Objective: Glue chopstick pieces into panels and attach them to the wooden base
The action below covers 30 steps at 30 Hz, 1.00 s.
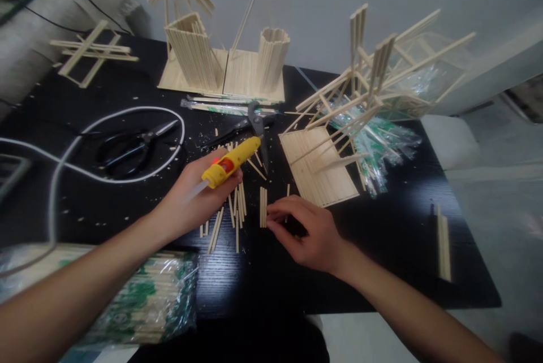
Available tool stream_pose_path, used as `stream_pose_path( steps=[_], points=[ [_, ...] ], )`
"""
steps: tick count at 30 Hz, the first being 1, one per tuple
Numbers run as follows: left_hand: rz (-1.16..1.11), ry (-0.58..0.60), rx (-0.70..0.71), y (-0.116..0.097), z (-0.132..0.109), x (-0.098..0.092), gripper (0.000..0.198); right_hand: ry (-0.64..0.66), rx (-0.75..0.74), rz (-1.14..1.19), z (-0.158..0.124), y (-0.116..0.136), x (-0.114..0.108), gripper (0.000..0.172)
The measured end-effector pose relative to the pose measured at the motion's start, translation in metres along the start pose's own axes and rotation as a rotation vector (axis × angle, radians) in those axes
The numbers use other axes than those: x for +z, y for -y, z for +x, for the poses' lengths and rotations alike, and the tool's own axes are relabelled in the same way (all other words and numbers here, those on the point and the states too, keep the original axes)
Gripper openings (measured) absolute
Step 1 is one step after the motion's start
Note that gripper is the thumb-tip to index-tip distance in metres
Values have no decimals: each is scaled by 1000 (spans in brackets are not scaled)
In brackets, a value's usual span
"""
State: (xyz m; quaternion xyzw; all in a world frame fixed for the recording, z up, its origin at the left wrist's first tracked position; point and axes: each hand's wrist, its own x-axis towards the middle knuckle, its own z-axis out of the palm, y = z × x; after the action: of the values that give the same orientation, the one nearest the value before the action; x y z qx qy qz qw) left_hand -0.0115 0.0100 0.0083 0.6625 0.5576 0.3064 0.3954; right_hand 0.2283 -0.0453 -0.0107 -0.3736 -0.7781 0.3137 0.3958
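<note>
Your left hand point(212, 198) grasps the yellow glue gun point(242, 152) above the worktop point(382, 244), its long axis slanting forward and right, while your right hand point(311, 233), grip indeterminable, meets the short sticks point(263, 207).

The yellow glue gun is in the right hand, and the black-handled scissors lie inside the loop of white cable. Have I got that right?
Not quite: the yellow glue gun is in the left hand, as the head view shows. The black-handled scissors do lie inside the loop of white cable.
</note>
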Motion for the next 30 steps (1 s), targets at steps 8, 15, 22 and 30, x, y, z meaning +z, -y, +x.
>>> stream_pose_path(
  steps=[8, 15, 22, 30],
  points=[
    [-52, -59, -28, -4, -1, 0, 12, 4, -4, -15, 1, -2, 0, 18],
    [-104, -60, 1, -12, -1, -2, 13, -136, 36, -228, 5, -10, -11, 15],
    [-135, -23, -33, -17, -1, -5, 15, -146, 47, -305, 9, -14, -24, 14],
    [-116, -19, -70, -16, -2, -4, 18, 70, 37, -391, 9, -18, -32, 36]
  ],
)
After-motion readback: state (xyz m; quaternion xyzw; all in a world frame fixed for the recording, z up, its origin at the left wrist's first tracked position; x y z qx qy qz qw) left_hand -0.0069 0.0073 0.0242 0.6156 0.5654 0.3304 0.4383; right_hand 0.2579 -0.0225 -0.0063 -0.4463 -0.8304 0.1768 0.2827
